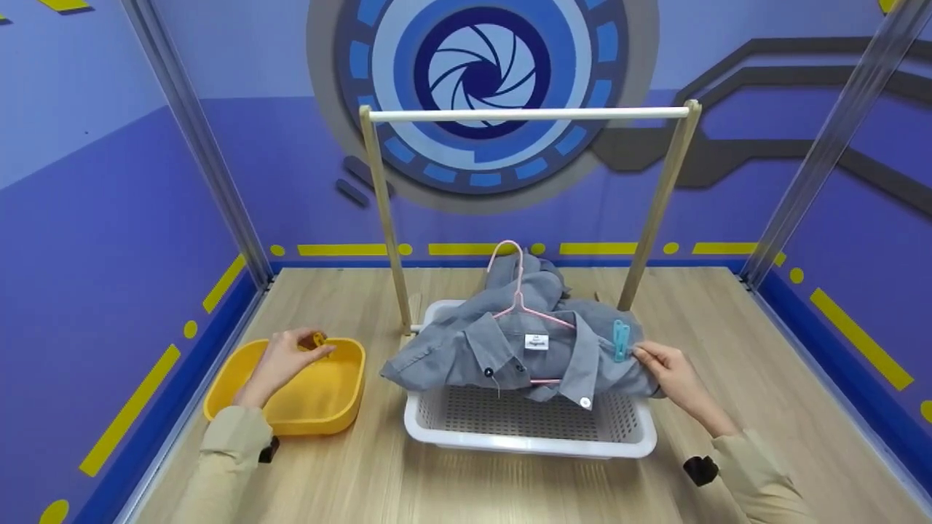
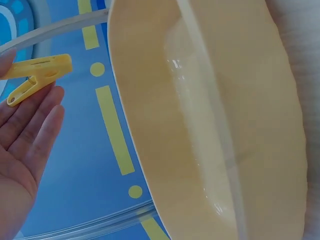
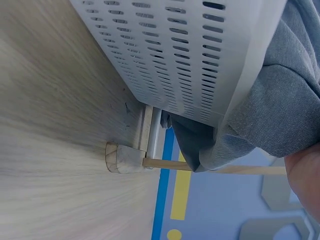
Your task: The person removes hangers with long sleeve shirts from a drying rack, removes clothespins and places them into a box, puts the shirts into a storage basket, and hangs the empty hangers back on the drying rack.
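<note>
My left hand (image 1: pixel 280 364) pinches a yellow clothespin (image 2: pixel 42 70) between thumb and fingers, over the far rim of a yellow bin (image 1: pixel 342 422). A grey button-up shirt (image 1: pixel 444 356) lies across a white perforated basket (image 1: pixel 531 442), a pink hanger (image 1: pixel 519 291) inside its collar and the hook upward. On the shirt's right shoulder sits a blue clothespin (image 1: pixel 620 340). Just beside it, my right hand (image 1: pixel 673 375) pinches the shirt fabric. Grey cloth (image 3: pixel 280 105) hangs over the basket rim in the right wrist view, where only part of that hand shows.
Behind the basket stands a wooden rack with a white crossbar (image 1: pixel 528 115) and two posts, the right post (image 1: pixel 659 211) close to the shirt. Blue printed walls (image 1: pixel 109 218) enclose the wooden table (image 1: pixel 728 320) at the back and both sides.
</note>
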The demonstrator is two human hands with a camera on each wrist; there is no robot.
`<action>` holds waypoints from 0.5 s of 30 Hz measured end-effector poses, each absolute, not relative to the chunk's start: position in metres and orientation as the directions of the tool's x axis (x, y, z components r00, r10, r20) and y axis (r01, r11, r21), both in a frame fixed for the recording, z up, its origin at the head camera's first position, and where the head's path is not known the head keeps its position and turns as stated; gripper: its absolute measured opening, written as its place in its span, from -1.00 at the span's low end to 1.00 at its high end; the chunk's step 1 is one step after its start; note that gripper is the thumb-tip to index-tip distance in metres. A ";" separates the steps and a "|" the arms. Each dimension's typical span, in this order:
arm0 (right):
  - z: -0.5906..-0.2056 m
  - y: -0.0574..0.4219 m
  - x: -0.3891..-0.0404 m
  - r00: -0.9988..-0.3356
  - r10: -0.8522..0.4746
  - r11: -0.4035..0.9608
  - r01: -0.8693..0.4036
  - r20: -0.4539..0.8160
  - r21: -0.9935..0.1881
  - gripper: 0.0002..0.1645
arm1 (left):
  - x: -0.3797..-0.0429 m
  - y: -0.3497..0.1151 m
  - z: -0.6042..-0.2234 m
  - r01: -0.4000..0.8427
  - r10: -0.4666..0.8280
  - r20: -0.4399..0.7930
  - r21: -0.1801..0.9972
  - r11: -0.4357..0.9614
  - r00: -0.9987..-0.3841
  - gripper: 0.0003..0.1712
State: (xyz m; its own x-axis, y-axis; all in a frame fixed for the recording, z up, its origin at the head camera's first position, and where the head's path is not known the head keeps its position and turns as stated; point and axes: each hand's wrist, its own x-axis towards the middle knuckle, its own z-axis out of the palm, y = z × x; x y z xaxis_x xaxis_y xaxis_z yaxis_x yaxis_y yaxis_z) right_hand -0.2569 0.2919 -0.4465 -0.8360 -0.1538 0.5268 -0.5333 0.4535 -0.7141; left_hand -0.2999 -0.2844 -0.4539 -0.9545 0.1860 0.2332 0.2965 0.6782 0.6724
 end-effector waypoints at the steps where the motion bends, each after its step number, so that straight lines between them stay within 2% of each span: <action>1: -0.446 0.292 -0.257 -0.838 -0.156 0.454 -0.532 0.524 -0.715 -0.84 | -0.301 -0.285 -0.455 0.290 0.195 0.216 0.659 0.694 -0.957 -0.58; 9: -0.443 0.291 -0.255 -0.850 -0.150 0.484 -0.508 0.505 -0.712 -0.85 | -0.308 -0.290 -0.453 0.279 0.264 0.114 0.588 0.759 -0.958 -0.79; 15: -0.443 0.290 -0.254 -0.858 -0.133 0.504 -0.490 0.496 -0.712 -0.85 | -0.312 -0.293 -0.454 0.240 0.249 0.050 0.502 0.831 -0.967 -0.74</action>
State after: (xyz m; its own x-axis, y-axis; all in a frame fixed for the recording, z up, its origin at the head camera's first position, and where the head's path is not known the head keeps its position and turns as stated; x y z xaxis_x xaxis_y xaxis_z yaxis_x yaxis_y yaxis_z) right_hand -0.2540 0.2904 -0.4429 -0.8579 -0.1327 0.4964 -0.4897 0.5037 -0.7117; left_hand -0.3121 -0.2931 -0.4538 -0.9672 0.2492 0.0499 0.2399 0.8307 0.5024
